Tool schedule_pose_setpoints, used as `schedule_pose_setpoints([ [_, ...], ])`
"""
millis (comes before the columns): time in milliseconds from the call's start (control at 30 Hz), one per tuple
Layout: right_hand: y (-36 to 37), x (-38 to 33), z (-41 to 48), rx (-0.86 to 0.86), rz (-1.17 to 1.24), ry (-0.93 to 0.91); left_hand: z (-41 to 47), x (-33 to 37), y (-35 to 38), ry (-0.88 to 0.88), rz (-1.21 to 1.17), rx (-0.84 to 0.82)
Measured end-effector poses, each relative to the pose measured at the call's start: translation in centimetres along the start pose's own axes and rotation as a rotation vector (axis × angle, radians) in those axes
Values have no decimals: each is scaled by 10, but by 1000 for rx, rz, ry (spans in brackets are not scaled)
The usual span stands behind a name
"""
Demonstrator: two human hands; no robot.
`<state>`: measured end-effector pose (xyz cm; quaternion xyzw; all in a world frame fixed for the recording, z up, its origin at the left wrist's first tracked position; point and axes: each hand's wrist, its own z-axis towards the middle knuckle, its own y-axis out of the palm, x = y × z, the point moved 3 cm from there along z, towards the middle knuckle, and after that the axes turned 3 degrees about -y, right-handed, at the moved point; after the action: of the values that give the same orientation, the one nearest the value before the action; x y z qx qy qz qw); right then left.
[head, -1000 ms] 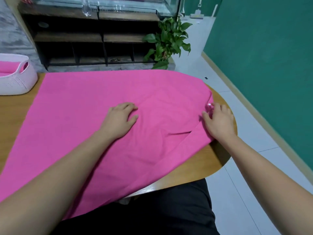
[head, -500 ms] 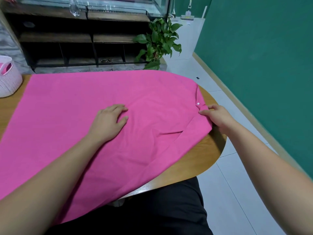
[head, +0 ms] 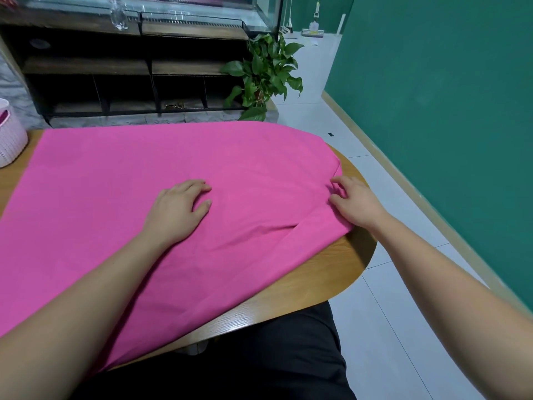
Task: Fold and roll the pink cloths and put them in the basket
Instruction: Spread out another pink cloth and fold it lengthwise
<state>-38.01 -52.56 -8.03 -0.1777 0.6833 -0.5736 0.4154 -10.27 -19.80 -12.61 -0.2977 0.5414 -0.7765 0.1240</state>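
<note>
A pink cloth (head: 115,197) lies spread flat over most of the oval wooden worktop (head: 331,272), from the worktop's far edge to its near edge, where it hangs over toward the person. A bare strip of wood shows along the worktop's near right curve and at its right end.

The left hand (head: 176,212) rests palm down on the cloth at about the worktop's middle. Its fingers are relaxed and slightly spread, and it holds nothing. The right hand (head: 356,203) is at the worktop's right end, on the cloth's edge. Its fingers are curled and its thumb and forefinger pinch a small pucker of the fabric. Just nearside of this hand the cloth is doubled over, with a short crease running in toward the worktop's middle.

A white perforated basket (head: 13,140) stands on the worktop's far left corner, cut off by the frame, just beside the cloth's corner. Something pink shows at its rim, too little to identify.

Beyond the worktop's far edge stand a dark wooden shelf unit (head: 115,67) and a leafy green potted plant (head: 265,70). A green wall (head: 447,96) runs along the right of the worktop, across pale floor tiles (head: 389,327). The person's dark clothing (head: 259,365) shows below the worktop's near edge.
</note>
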Motion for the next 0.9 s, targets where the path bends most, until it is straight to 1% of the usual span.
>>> schedule_pose_setpoints([
  [67,0,0,4,3,-13,65,0,0,0,-4,-3,3],
  [133,-4,4,8,-9,30,137,0,0,0,-5,-5,5],
  [200,-7,9,11,-51,143,229,0,0,0,-3,-7,4],
  [267,-10,15,12,-28,249,277,0,0,0,-3,-9,4],
  [367,-19,22,9,72,310,258,-1,0,0,-9,-12,5],
  [467,-29,32,0,99,429,217,-1,0,-1,-6,-14,5],
  [667,-66,49,-23,225,365,145,-1,3,-2,0,-11,-1],
  [733,-73,48,-34,166,391,92,-1,2,-2,2,-14,-1],
  [833,-72,41,-58,-50,312,33,-2,2,-3,1,-14,0],
  [900,-65,41,-73,-187,287,32,-2,2,-3,3,-17,-1],
])
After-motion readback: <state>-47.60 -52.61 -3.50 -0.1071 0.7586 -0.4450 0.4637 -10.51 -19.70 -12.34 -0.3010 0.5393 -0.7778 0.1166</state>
